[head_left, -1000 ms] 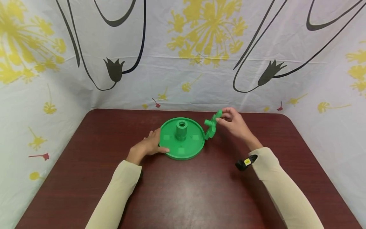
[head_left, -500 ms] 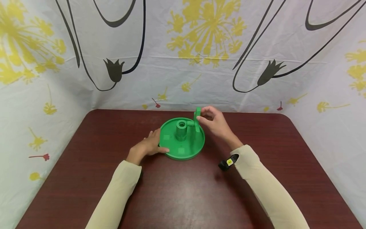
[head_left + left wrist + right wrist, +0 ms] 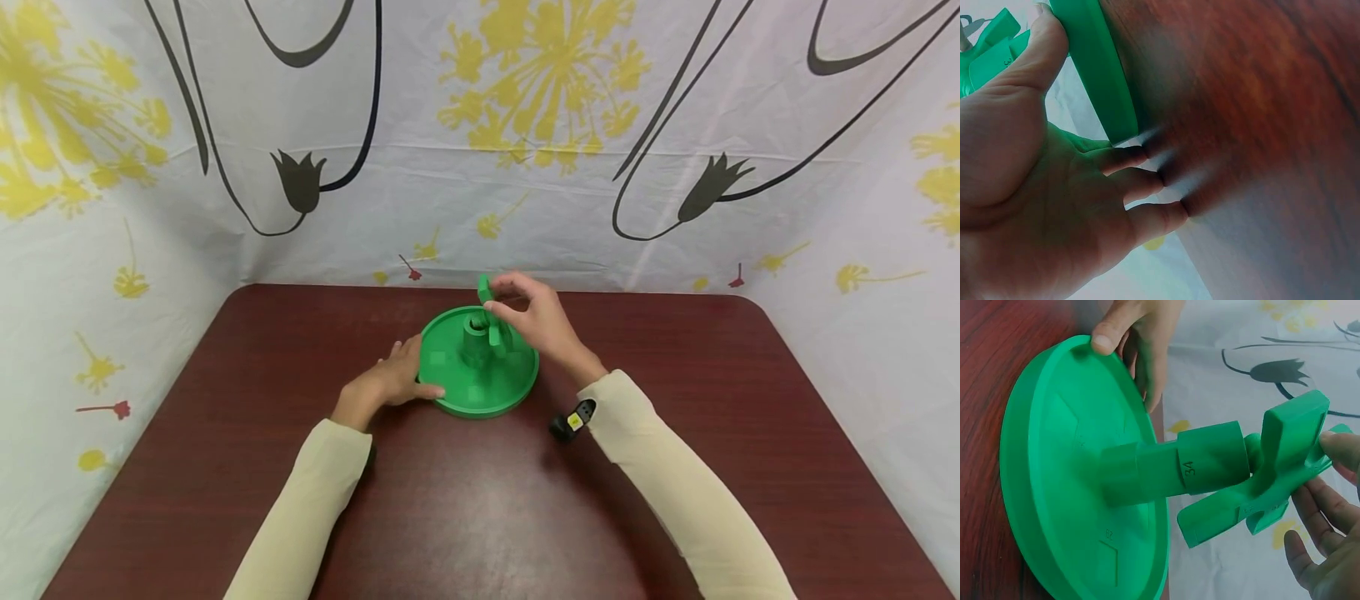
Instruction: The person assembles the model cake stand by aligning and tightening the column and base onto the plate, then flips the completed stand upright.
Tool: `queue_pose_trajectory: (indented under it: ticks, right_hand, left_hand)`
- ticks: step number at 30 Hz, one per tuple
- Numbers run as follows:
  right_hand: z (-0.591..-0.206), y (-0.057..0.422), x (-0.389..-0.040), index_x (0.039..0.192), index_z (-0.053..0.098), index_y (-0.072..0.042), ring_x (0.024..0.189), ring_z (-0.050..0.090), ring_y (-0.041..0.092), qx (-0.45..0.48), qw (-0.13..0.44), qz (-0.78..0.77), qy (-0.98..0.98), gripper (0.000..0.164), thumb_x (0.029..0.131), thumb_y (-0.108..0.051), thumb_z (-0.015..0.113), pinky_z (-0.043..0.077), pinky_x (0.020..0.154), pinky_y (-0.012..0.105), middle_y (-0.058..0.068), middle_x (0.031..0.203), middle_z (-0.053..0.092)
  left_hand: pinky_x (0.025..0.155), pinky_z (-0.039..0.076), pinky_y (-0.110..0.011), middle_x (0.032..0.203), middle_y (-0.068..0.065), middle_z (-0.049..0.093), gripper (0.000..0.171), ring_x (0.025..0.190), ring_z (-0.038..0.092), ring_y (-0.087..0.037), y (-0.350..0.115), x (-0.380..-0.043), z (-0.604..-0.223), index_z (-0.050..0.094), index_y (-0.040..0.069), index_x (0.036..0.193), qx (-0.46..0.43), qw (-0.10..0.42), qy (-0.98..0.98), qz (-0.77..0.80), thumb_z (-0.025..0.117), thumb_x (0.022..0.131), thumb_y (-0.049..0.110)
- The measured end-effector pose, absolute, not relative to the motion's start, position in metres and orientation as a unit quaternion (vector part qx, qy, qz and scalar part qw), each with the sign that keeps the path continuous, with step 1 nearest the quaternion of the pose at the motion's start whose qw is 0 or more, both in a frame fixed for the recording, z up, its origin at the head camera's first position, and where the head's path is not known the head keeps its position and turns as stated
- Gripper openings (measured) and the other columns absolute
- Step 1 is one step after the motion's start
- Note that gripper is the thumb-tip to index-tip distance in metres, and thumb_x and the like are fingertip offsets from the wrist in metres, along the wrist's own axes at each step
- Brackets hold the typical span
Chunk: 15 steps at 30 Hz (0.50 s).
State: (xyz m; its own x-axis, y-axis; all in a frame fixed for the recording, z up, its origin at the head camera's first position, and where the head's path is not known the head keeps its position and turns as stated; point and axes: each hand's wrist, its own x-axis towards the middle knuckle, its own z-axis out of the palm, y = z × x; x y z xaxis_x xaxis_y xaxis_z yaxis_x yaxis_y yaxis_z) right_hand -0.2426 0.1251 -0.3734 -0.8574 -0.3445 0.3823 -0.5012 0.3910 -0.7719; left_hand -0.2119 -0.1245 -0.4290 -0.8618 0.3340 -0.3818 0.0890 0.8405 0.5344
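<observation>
A round green plastic base (image 3: 480,398) with a raised rim sits on the table, a hollow column (image 3: 475,352) rising from its middle. My left hand (image 3: 386,383) holds the base's left edge, thumb over the rim and several fingertips down at the tabletop. With thumb and fingers, my right hand (image 3: 543,325) pinches a green cross-shaped piece (image 3: 1291,437) by its arms. In the right wrist view, the short peg of this tilted piece points at the top of the column (image 3: 1213,459), marked "34", and overlaps its mouth.
The dark red-brown wooden table (image 3: 480,517) ends at the back against a white cloth (image 3: 420,208) with yellow and grey flower prints. A black device (image 3: 572,421) with a yellow square is strapped at the right wrist.
My right hand has carried the cross-shaped piece leftward from beside the base to the column's top, and the piece has tilted over it. The left hand and base have stayed in place.
</observation>
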Motion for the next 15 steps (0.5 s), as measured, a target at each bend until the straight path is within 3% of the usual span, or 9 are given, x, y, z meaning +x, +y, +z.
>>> queue_pose_trajectory:
  ticks: [7, 15]
  right_hand:
    - [-0.3770, 0.1210, -0.2407, 0.124, 0.064, -0.008, 0.115, 0.062, 0.034, 0.281, 0.073, 0.464, -0.837, 0.028, 0.097, -0.013, 0.065, 0.050, 0.097, 0.051, 0.012, 0.121, 0.066]
    - [-0.3819, 0.1254, -0.2406, 0.142, 0.055, -0.016, 0.128, 0.048, 0.026, 0.313, 0.055, 0.401, -0.859, 0.039, 0.103, -0.020, 0.055, 0.046, 0.101, 0.049, 0.006, 0.141, 0.056]
  left_hand:
    - [0.119, 0.010, -0.063, 0.165, -0.021, 0.004, 0.105, 0.152, -0.002, -0.043, -0.1245, -0.2127, -0.4296, -0.005, 0.001, 0.158, 0.115, 0.239, 0.928, 0.263, 0.067, 0.094, 0.043]
    - [0.119, 0.010, -0.063, 0.165, -0.021, 0.003, 0.105, 0.152, -0.003, -0.042, -0.1249, -0.2130, -0.4294, -0.005, 0.001, 0.158, 0.113, 0.243, 0.927, 0.261, 0.067, 0.094, 0.043]
